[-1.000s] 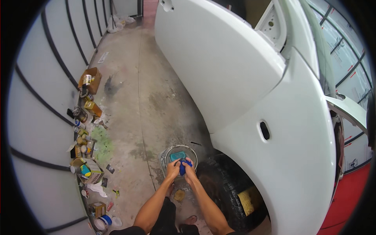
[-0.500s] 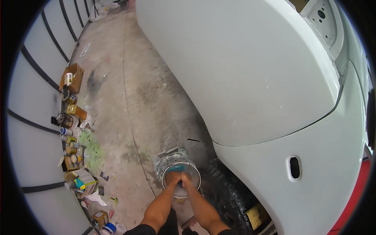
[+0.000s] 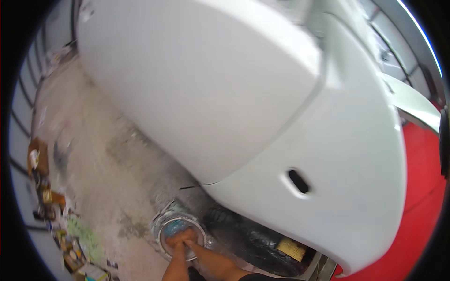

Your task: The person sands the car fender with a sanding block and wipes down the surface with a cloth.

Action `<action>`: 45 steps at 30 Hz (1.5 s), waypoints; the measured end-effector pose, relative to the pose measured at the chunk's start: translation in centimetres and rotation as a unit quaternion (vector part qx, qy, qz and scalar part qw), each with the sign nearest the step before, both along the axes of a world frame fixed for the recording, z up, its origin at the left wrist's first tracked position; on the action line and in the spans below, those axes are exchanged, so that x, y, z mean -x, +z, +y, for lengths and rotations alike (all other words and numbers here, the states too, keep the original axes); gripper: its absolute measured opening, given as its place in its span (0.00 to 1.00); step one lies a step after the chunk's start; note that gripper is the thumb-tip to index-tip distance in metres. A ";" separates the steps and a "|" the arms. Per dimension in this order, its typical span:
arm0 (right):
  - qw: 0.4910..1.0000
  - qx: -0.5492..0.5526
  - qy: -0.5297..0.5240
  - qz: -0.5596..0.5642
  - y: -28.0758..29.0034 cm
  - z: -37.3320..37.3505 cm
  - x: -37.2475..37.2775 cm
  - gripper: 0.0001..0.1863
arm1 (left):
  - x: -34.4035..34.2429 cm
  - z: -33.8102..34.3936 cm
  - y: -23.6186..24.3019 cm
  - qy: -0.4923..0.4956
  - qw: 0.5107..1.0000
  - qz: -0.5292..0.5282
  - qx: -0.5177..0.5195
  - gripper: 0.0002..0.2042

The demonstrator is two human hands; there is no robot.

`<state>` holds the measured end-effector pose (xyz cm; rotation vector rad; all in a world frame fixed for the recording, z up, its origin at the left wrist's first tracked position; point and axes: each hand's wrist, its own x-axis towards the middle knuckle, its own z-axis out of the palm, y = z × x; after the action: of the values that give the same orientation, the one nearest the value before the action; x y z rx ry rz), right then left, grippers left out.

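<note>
My left hand (image 3: 173, 240) and right hand (image 3: 190, 235) are close together inside the bucket (image 3: 160, 236); blur hides the fingers, so I can't tell whether either grips anything. Just beyond them in the bucket sits a blue-teal thing (image 3: 174, 227). I judge the work is at the bucket stage: both hands are in, nothing is lifted out, and how much remains I can't tell. Farther right are the tyre (image 3: 239, 241) and the white car (image 3: 281, 112), untouched by either hand.
</note>
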<state>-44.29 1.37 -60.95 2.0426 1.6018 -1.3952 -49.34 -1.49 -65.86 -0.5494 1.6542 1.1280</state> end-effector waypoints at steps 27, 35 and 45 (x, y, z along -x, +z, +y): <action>0.621 -0.757 0.108 0.170 73.7 9.0 -31.5 0.10 | -36.4 14.1 61.6 -0.517 0.523 0.642 -0.217 0.25; 0.565 -0.820 0.077 0.040 75.9 7.2 -44.9 0.14 | -35.7 15.5 71.4 -0.159 0.499 0.742 -0.418 0.34; 0.541 -0.832 -0.075 -0.099 72.7 4.2 -53.7 0.05 | -30.3 19.5 74.5 -0.109 0.449 0.796 -0.392 0.34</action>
<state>9.45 5.53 11.74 2.6255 3.0282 1.2436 -18.99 18.03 8.63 1.9345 1.9674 2.1531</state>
